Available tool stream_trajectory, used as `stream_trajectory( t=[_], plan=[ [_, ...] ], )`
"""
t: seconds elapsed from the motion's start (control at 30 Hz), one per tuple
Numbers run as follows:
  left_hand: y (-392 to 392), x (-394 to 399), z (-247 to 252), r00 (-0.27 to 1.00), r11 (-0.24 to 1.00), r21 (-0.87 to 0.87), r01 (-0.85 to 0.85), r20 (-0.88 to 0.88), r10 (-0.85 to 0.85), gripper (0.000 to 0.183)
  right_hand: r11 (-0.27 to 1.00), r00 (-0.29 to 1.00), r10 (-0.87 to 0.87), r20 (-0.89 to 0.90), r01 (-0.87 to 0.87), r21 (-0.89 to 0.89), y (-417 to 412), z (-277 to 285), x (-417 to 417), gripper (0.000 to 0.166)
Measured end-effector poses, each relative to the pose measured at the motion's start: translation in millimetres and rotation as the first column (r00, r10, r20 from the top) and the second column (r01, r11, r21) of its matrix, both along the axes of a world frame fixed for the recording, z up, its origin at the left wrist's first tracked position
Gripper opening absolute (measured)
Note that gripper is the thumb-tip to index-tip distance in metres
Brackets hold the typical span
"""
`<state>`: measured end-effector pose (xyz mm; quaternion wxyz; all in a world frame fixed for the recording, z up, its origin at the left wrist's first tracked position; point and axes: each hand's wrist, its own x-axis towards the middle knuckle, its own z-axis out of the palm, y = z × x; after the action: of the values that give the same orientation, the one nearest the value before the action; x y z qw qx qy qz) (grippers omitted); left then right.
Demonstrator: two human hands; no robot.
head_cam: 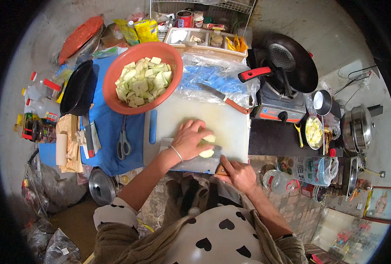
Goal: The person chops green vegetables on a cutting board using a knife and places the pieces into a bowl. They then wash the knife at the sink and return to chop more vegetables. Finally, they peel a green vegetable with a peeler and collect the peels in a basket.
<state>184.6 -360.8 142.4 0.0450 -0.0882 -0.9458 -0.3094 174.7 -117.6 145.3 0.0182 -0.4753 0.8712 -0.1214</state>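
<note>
My right hand [240, 173] grips the wooden handle [221, 170] of a cleaver. Its wide steel blade [195, 164] lies flat at the near edge of a white cutting board [169, 114]. Over the blade, my left hand [190, 140] is palm down, with a pale vegetable piece [210, 138] between its thumb and index finger. Another pale slice [206, 153] rests on the blade just below the thumb. The left palm hides part of the blade. Beyond the board's far left corner, an orange plastic basin [109, 87] contains many cut pale green vegetable pieces [144, 81].
A knife [226, 99] lies at the board's far right, by clear plastic wrap [212, 72]. Scissors [124, 145] and another knife [88, 137] lie on blue cloth [106, 132] at left. A wok [301, 72] sits on a gas stove [279, 107] at right, near a peeler [299, 135].
</note>
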Motion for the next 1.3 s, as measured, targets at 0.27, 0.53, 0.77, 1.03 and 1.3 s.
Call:
stream_trajectory(
  t=[0.27,0.53,0.77,1.03,1.3],
  plan=[
    [6.3,14.5,-4.6,0.999,0.995,0.103,0.005,0.033,-0.009,0.039,0.998,0.999,0.024,-0.047,-0.027,-0.057,-1.5,6.2,-2.1,0.055],
    [3.9,15.6,19.2,0.997,0.992,0.124,0.022,-0.070,-0.013,0.054,0.997,0.989,0.077,-0.125,-0.075,0.015,-2.3,45.1,-15.9,0.053],
    [-50.2,-9.9,75.8,0.953,0.997,-0.062,-0.040,-0.303,0.020,0.055,0.987,0.939,0.157,-0.306,-0.159,0.021,-61.0,91.2,-63.8,0.053],
    [-198.4,-41.3,48.4,0.865,0.867,-0.187,-0.462,-0.313,0.393,0.041,0.994,0.948,0.110,-0.300,-0.103,0.038,-148.6,130.4,-97.5,0.053],
    [-243.7,-44.2,28.3,0.782,0.803,-0.151,-0.577,-0.384,0.491,0.038,0.994,0.968,-0.110,-0.227,0.109,-0.017,-52.2,122.0,-68.3,0.050]
  ],
)
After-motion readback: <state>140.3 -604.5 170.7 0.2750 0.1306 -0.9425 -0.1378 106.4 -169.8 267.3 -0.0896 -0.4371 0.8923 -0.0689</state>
